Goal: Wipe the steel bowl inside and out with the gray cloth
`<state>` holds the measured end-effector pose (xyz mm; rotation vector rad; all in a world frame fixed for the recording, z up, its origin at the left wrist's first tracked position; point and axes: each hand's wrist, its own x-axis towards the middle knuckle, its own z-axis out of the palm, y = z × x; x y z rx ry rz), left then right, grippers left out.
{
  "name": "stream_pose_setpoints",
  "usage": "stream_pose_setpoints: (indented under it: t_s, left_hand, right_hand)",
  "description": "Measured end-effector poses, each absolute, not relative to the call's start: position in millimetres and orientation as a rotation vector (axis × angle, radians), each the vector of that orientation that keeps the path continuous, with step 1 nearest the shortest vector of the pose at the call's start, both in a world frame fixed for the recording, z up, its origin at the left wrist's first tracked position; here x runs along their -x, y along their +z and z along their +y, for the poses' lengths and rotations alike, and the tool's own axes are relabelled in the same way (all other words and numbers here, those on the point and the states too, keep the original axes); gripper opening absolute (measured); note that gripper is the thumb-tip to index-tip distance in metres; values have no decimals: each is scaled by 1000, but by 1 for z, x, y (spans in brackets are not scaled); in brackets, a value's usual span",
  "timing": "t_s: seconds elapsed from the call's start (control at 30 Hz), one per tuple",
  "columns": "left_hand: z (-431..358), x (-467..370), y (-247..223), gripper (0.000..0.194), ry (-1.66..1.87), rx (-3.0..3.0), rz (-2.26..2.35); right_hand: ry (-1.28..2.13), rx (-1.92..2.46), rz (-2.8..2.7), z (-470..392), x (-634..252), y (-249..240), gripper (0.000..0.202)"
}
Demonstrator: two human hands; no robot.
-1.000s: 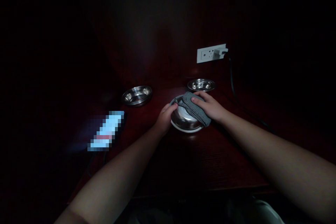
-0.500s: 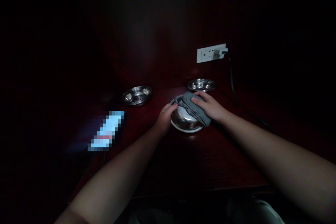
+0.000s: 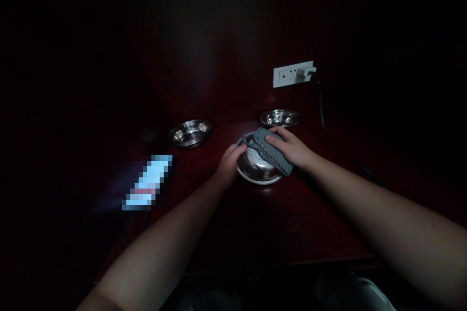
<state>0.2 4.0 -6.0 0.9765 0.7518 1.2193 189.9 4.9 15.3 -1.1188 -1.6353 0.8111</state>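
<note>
A shiny steel bowl [image 3: 257,167] is turned bottom up over the dark red table, its rim toward the tabletop. My left hand [image 3: 230,164] grips its left rim, thumb on top near a corner of cloth. A folded grey cloth [image 3: 272,153] with a woven edge covers the bowl's upper right side. Over it lies my right hand [image 3: 288,148], closed on the cloth with the thumb on top and pressing it against the bowl. Fingers under the cloth and behind the bowl are hidden.
Stacked steel bowls [image 3: 190,133] stand at the back left, and another steel bowl [image 3: 279,118] sits just behind my right hand. A lit, pixelated screen [image 3: 149,182] lies at left. On the wall, a socket [image 3: 293,75] holds a plug with a dark cable [image 3: 322,112] trailing right.
</note>
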Motion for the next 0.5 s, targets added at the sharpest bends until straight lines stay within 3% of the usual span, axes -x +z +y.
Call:
stream_pose_setpoints:
  t_s: [0.5]
  left_hand:
    - [4,1,-7,28,1211,-984,743]
  right_hand:
    - [816,1130,-1639,6,-190,15,39]
